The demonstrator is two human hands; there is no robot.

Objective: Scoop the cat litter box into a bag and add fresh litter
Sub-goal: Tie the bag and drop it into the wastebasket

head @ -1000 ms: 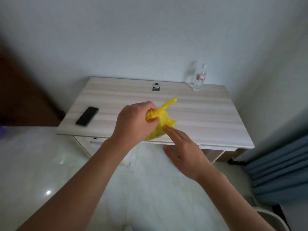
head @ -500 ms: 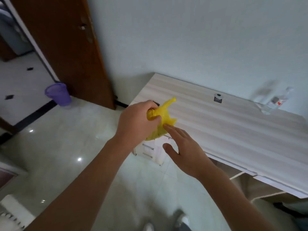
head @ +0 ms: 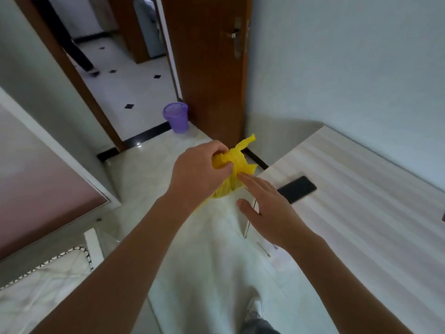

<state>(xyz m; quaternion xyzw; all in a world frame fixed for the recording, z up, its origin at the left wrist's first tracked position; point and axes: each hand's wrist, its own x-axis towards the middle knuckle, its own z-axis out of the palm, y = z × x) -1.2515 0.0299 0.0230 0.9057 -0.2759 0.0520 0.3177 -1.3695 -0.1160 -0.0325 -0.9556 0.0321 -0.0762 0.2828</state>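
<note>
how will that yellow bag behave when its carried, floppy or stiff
Probably floppy: the yellow bag crumples where the left hand bunches it, and its tail sticks up loosely. Likely light, since one fist holds it aloft. The right hand only touches it with open fingertips.

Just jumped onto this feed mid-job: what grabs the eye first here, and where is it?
The bright yellow bag at centre frame stands out most, bunched in the left hand while the open right hand touches it with its fingertips. Beyond it, a purple bin sits on the floor by the open brown door. A black phone lies on the pale wooden desk at right.
</note>
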